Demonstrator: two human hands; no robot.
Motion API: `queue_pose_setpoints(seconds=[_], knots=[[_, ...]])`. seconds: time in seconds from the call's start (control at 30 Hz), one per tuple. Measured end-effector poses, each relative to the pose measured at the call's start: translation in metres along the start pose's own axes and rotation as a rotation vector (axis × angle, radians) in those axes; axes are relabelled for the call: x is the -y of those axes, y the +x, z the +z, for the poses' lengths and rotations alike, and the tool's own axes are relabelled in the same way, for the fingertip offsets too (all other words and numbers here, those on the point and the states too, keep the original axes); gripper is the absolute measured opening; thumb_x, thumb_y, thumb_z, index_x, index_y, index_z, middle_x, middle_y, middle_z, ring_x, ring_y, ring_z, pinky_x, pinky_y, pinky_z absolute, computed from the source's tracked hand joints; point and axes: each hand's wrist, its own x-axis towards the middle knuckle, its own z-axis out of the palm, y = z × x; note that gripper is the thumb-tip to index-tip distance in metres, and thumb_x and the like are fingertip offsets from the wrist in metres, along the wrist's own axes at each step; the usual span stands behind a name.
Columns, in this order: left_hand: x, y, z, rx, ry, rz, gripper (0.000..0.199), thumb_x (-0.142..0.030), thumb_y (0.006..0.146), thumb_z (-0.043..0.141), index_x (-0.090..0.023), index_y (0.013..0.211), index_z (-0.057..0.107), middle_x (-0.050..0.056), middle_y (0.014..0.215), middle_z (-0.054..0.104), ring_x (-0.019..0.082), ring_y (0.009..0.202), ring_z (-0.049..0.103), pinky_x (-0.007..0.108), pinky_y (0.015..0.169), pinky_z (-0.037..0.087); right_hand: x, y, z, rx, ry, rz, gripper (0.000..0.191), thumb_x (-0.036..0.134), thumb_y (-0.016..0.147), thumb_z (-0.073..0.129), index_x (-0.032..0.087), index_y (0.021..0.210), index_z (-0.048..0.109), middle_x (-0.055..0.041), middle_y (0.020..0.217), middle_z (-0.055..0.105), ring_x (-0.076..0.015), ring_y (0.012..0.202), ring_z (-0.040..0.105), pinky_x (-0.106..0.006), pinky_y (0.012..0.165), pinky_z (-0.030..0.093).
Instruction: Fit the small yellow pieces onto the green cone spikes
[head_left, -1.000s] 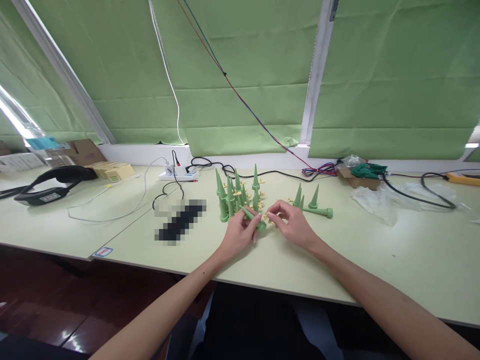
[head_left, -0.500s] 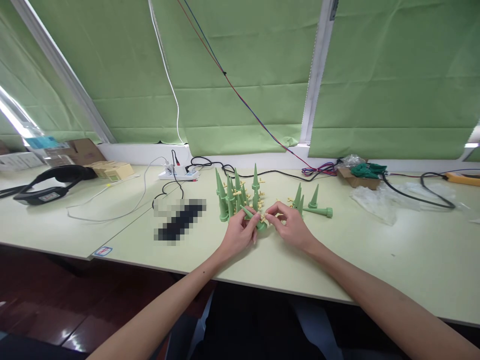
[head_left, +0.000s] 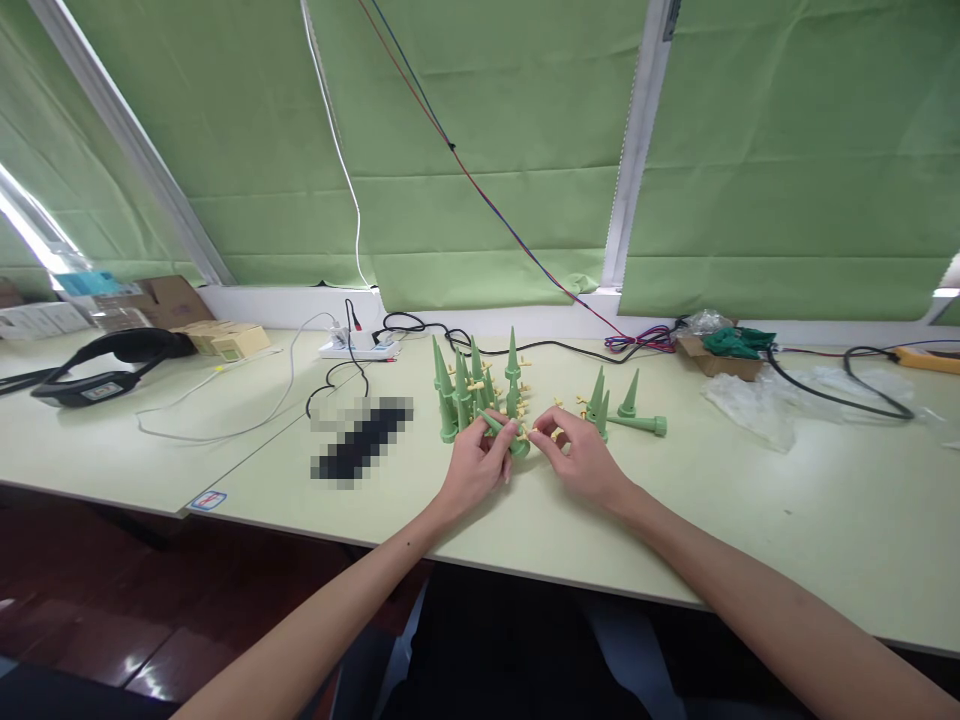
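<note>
A green plastic plant-watering spike (head_left: pixel 518 446) lies tilted in my left hand (head_left: pixel 475 465), its wide base toward the right. My right hand (head_left: pixel 589 460) has thumb and forefinger pinched on a small yellow plastic valve (head_left: pixel 533 433) beside that base. My fingers partly cover the valve, so I cannot tell how it sits against the spike. Just beyond my left hand stands a group of upright green spikes (head_left: pixel 447 412), several with yellow valves on their sides. Past my right hand are a few more spikes (head_left: pixel 628 396), one lying flat (head_left: pixel 637 424).
A power strip (head_left: pixel 358 347) and black cables run along the table's back. Headgear (head_left: pixel 112 370) and small yellow boxes (head_left: pixel 238 342) sit at left. On the right are a small carton (head_left: pixel 720 360) with green material and clear plastic bags (head_left: pixel 750 408). A blurred dark patch (head_left: pixel 364 440) lies left of the spikes.
The held spike and my left hand have shifted slightly, and its base sits a little farther left. My right fingertips remain close beside it, still pinched on the yellow valve.
</note>
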Motion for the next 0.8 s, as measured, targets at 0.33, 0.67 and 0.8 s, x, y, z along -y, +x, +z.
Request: queue_pose_setpoints(seconds=[0.33,0.67,0.8], knots=[[0.0054,-0.0012,-0.0037,-0.013,0.195,0.089,0.028,-0.045,0.093,0.052,-0.018,0.083,0.056,-0.007,0.047,0.044,0.008,0.039,0.042,0.022,0.044,0.032,-0.0009,-0.0002,0.0018,0.097,-0.109,-0.014,0.020,0.026,0.097,0.043,0.020,0.079,0.047,0.0004,0.073,0.055,-0.0138,0.065,0.049,-0.026,0.061,0.037],[0.0099,-0.0010,-0.0039,0.008,0.274,0.161,0.026,-0.040,0.093,0.052,-0.017,0.081,0.056,-0.007,0.050,0.046,0.007,0.040,0.040,0.021,0.045,0.032,-0.0064,0.0006,0.0054,0.125,-0.163,-0.017,0.037,0.030,0.101,0.035,0.020,0.066,0.034,0.0029,0.060,0.046,-0.0124,0.055,0.040,-0.027,0.057,0.028],[0.0088,-0.0007,-0.0030,-0.005,0.275,0.157,0.027,-0.040,0.093,0.052,-0.017,0.081,0.056,-0.006,0.055,0.049,0.006,0.042,0.040,0.021,0.045,0.031,-0.0022,0.0007,0.0038,0.129,-0.153,0.043,0.036,0.036,0.101,0.037,0.021,0.068,0.039,0.0028,0.062,0.050,-0.0126,0.056,0.042,-0.026,0.057,0.030]])
